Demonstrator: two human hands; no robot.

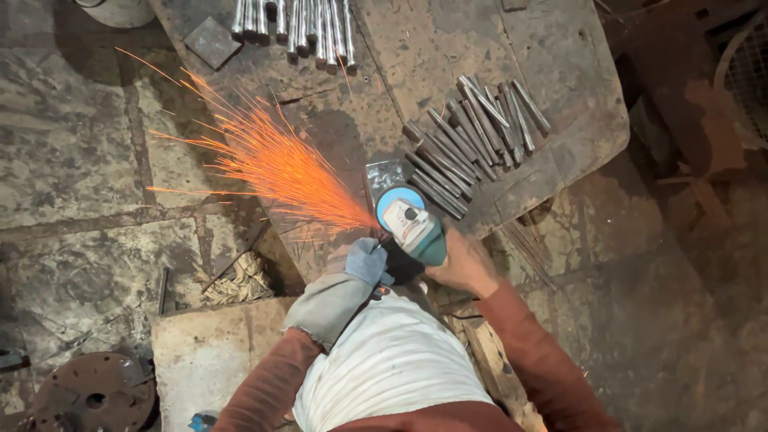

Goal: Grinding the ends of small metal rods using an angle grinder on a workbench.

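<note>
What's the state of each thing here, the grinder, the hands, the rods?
Angle grinder: running, throwing orange sparks to the left.
Left hand: gloved, closed at the grinder's front.
Right hand: bare, shut on the grinder's body.
Short rods: loose heap on the bench.
Long rods: side by side at the bench's far end.

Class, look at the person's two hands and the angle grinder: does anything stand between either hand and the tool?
Nothing visible does. The right hand grips the angle grinder bare; the left hand wears a grey glove and sits beside the grinder, at the base of the sparks.
</note>
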